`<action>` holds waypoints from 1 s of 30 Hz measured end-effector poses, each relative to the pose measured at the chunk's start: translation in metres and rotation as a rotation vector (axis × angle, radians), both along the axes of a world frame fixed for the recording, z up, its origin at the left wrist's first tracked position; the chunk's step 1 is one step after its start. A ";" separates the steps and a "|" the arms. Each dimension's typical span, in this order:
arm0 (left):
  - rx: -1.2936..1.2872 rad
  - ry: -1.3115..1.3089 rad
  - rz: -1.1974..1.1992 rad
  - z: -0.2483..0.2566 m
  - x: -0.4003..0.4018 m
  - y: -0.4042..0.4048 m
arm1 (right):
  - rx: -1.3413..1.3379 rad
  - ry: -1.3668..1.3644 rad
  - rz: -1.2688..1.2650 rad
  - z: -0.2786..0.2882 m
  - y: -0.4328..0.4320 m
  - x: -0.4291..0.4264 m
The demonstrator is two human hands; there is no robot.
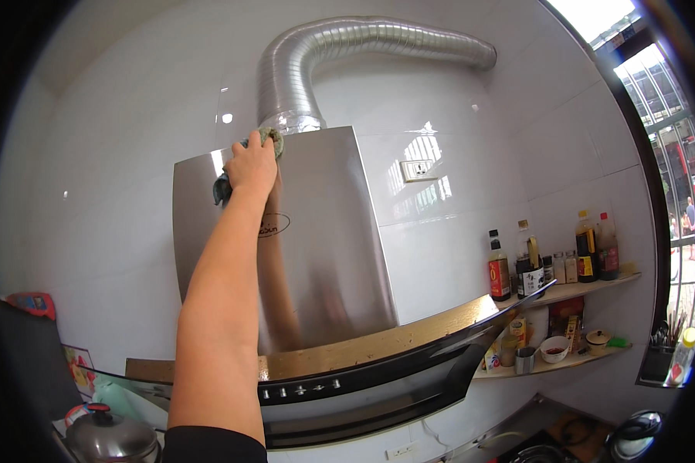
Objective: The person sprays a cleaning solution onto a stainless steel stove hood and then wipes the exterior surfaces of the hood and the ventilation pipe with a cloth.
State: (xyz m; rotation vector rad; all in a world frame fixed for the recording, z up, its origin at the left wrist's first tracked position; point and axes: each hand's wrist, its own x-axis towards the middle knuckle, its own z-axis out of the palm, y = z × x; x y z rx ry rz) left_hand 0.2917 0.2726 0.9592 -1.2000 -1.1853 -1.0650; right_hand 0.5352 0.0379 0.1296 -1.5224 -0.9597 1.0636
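Observation:
My left hand (253,165) is raised to the top edge of the brushed-steel range hood chimney cover (330,231), gripping a crumpled green and dark blue cloth (222,186). Part of the cloth shows above the fingers and part hangs on the left of the hand; my palm hides the rest. Just above, the silvery flexible exhaust duct (286,75) rises from the cover, its base wrapped in clear tape, and bends right. My forearm passes in front of the hood's black glass front panel (370,370). My right hand is out of view.
Below the cover runs a brownish, stained hood ledge (382,341). Sauce bottles (498,272) stand on an upper corner shelf (579,289) at right, with bowls and jars beneath. A wall socket (419,171) is right of the cover. A lidded metal pot (111,435) sits lower left; a barred window is far right.

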 end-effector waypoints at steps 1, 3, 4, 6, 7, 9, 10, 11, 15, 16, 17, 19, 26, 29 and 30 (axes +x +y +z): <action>0.016 -0.008 -0.013 0.000 0.008 -0.002 | 0.003 0.073 -0.001 -0.006 0.003 -0.004; -0.046 0.097 -0.039 -0.005 0.034 -0.006 | -0.024 0.003 -0.014 0.004 0.001 -0.026; -0.048 0.093 -0.032 -0.006 0.043 -0.007 | -0.019 0.018 -0.001 0.009 0.002 -0.031; -0.061 0.073 -0.031 -0.007 0.041 -0.006 | -0.042 0.026 0.055 0.027 -0.001 -0.034; -0.064 0.054 -0.049 -0.003 0.030 -0.004 | -0.050 0.062 0.046 0.033 -0.003 -0.031; -0.101 0.005 -0.047 0.007 0.007 -0.004 | -0.062 0.145 0.029 0.035 -0.006 -0.020; -0.091 -0.020 -0.027 0.008 -0.011 -0.006 | -0.067 0.189 -0.002 0.017 -0.011 -0.017; -0.069 -0.048 0.007 0.009 -0.026 -0.016 | -0.085 0.139 -0.021 0.021 -0.016 -0.018; -0.081 -0.097 -0.037 0.008 -0.013 -0.012 | -0.054 -0.128 -0.054 0.023 -0.037 -0.022; -0.067 -0.070 -0.060 0.006 -0.003 -0.009 | -0.047 -0.128 -0.034 0.018 -0.033 -0.019; -0.051 -0.035 -0.094 0.005 0.013 -0.007 | -0.039 -0.119 -0.026 0.022 -0.026 -0.023; -0.075 -0.004 -0.050 0.000 0.031 -0.006 | -0.039 -0.117 0.009 0.030 -0.017 -0.027; -0.018 -0.037 -0.011 0.007 -0.049 -0.008 | -0.042 -0.082 -0.040 0.033 -0.018 -0.024; 0.040 -0.062 0.035 0.008 -0.037 -0.004 | -0.057 -0.046 -0.014 0.028 -0.024 -0.022; 0.042 -0.026 0.028 0.006 -0.028 -0.003 | -0.057 -0.053 -0.006 0.027 -0.022 -0.022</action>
